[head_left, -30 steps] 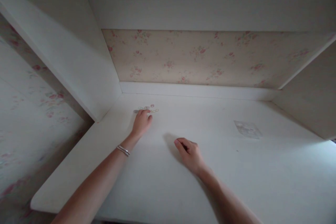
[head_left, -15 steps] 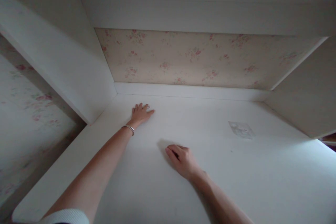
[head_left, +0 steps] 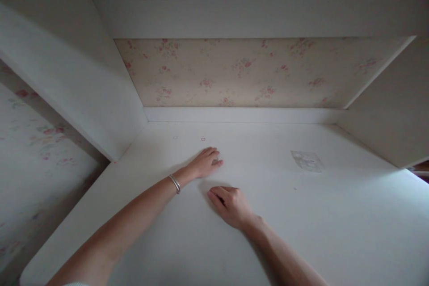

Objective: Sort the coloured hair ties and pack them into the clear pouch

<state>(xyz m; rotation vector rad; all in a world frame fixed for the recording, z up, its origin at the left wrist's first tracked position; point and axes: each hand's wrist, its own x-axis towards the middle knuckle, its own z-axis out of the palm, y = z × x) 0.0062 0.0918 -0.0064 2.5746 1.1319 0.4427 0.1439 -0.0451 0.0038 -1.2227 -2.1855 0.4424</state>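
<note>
My left hand (head_left: 207,163) rests on the white desktop (head_left: 248,143), palm down, fingers lightly bent and thumb held apart. Something small and pale shows by its fingers, too unclear to name. Behind this hand lie a small red ring (head_left: 203,139) and a faint, pale ring (head_left: 174,137), apart from each other. Nearer to me, my right hand (head_left: 231,205) is closed with its fingers curled in on the desktop; whatever they hold, if anything, is hidden. To the right lies a flat, clear plastic bag (head_left: 306,161), touched by neither hand.
White side panels stand at left (head_left: 77,80) and right (head_left: 385,111). A low white ledge (head_left: 244,115) runs along the back under floral wallpaper (head_left: 228,71). Overhead hangs a white board (head_left: 234,18). A tiny dark speck (head_left: 295,188) is on the desktop.
My left hand has moved right and toward me, from the back left to near my right hand. The two small rings now show where it was. My right hand stays almost in place.
</note>
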